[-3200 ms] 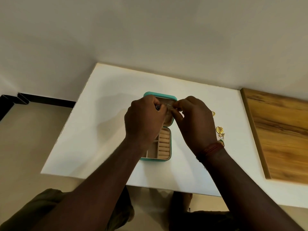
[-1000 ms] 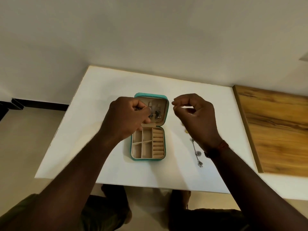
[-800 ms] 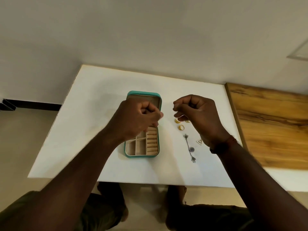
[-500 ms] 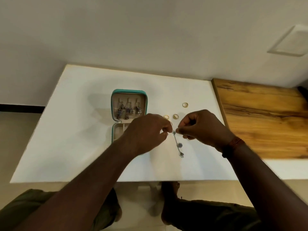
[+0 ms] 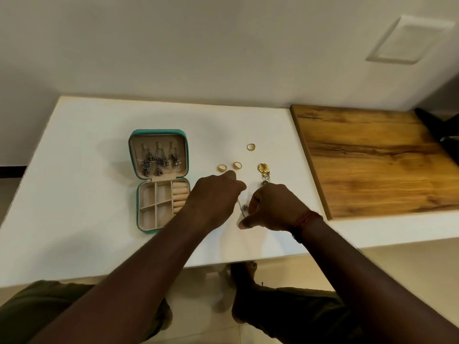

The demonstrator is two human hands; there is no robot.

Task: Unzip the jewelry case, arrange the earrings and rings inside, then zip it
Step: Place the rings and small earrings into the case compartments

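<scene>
The teal jewelry case (image 5: 136, 209) lies open on the white table (image 5: 82, 194). Three dark silver earrings (image 5: 160, 161) hang in its lid; the ring rolls and compartments below hold nothing I can see. To its right, my left hand (image 5: 214, 198) and my right hand (image 5: 273, 207) meet over a long silver drop earring (image 5: 244, 208), both pinching it just above the table. Three gold rings (image 5: 237, 165) lie behind my hands. A gold flower earring (image 5: 263, 168) lies to their right, partly hidden by my right hand.
A wooden board (image 5: 372, 160) lies on the table's right part, close to the gold earring. A wall runs along the table's far edge. My knees and feet show below the near edge.
My hands left the case lid, where they had hung an earring, moved right and took hold of the long silver earring on the table. My view swung right.
</scene>
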